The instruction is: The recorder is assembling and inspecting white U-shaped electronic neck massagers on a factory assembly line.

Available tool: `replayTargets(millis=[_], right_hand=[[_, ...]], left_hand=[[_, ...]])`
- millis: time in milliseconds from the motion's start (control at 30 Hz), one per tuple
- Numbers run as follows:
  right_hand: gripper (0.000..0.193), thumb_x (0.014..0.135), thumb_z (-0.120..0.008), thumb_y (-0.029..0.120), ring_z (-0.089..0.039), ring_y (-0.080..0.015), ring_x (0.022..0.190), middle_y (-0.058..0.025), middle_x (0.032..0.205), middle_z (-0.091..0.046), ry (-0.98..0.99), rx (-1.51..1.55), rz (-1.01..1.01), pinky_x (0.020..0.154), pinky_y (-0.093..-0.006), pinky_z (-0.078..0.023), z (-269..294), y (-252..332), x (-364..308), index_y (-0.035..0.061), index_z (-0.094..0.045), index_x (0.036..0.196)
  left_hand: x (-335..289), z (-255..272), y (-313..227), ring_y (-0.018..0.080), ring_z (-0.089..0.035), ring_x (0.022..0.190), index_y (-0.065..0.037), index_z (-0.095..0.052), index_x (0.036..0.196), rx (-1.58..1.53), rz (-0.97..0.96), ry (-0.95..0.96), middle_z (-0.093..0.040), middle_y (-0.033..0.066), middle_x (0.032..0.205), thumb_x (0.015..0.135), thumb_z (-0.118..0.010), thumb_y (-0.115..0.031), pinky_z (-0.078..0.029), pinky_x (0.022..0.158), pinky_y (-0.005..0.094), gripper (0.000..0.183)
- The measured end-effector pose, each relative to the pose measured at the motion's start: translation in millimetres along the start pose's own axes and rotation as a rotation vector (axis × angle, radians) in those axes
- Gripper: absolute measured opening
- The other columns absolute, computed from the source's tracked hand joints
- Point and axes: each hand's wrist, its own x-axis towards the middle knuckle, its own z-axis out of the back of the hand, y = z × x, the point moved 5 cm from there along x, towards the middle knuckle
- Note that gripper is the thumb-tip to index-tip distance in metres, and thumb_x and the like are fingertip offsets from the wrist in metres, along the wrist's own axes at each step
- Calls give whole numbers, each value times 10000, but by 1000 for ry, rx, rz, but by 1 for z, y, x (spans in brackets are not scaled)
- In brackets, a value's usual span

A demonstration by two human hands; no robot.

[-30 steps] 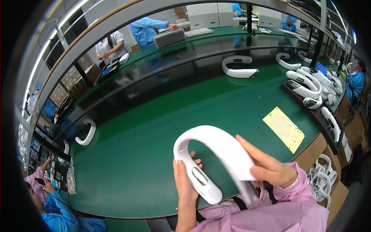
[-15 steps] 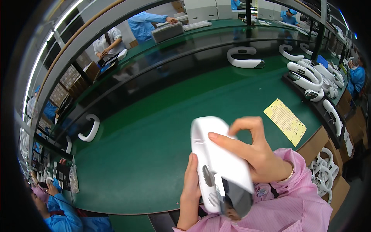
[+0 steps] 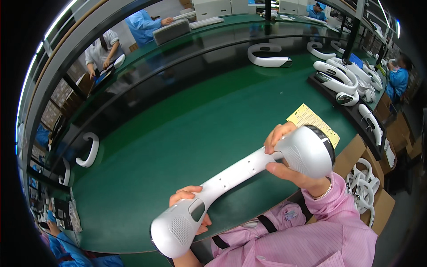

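Note:
Both hands hold up a white neckband device (image 3: 233, 174), curved, with two bulky ends joined by a slimmer band. It slants from lower left to upper right above the green table. My left hand (image 3: 186, 195) wraps the band beside the lower end, which carries a perforated grille and an oval grey inset. Around the neck of the upper end closes my right hand (image 3: 297, 177), its thumb below and fingers above. Small dark holes mark the middle of the band. Glossy black edges show on both ends. Part of each palm is hidden by the device.
A yellow printed card (image 3: 307, 116) lies on the green table (image 3: 133, 187) behind the right hand. Similar white neckbands (image 3: 271, 58) stand along the far side; others fill a black tray (image 3: 344, 109) at right. A cardboard box (image 3: 382, 207) holds more white bands. Co-workers (image 3: 144, 26) sit beyond.
The device has turned from end-on and upright to stretched sideways, its band now showing. My left hand has moved left and down to one end; my right hand now grips the other end.

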Motion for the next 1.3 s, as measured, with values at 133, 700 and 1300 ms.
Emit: replayTargets(millis=[133, 700, 1300], right_hand=[[513, 770, -736, 211, -479, -80, 830, -14, 921, -505, 63, 188, -372, 708, -234, -412, -9, -6, 7, 29, -459, 1161], [241, 829, -637, 150, -518, -118, 639, -25, 778, -498, -3, 656, -964, 612, -296, -485, -54, -115, 62, 39, -478, 973], [498, 862, -501, 280, -374, -361, 1211, -214, 1269, -430, 411, -1024, 223, 1022, -444, -284, -134, -183, 126, -63, -435, 1218]], left_hand=[[11, 1, -23, 229, -471, 1053, 10, -519, 1026, 482, -135, -149, -476, 167, 1140, 699, -651, -598, -412, 829, 401, 703], [68, 71, 52, 196, -571, 902, 1, -455, 1190, -166, 325, -338, -519, 130, 1119, 966, -257, -491, -508, 747, 313, 576], [115, 436, -4, 320, -300, 1300, -161, -485, 1268, 1884, 344, -1301, -323, 54, 1431, 754, -679, -371, -275, 1028, 539, 589]])
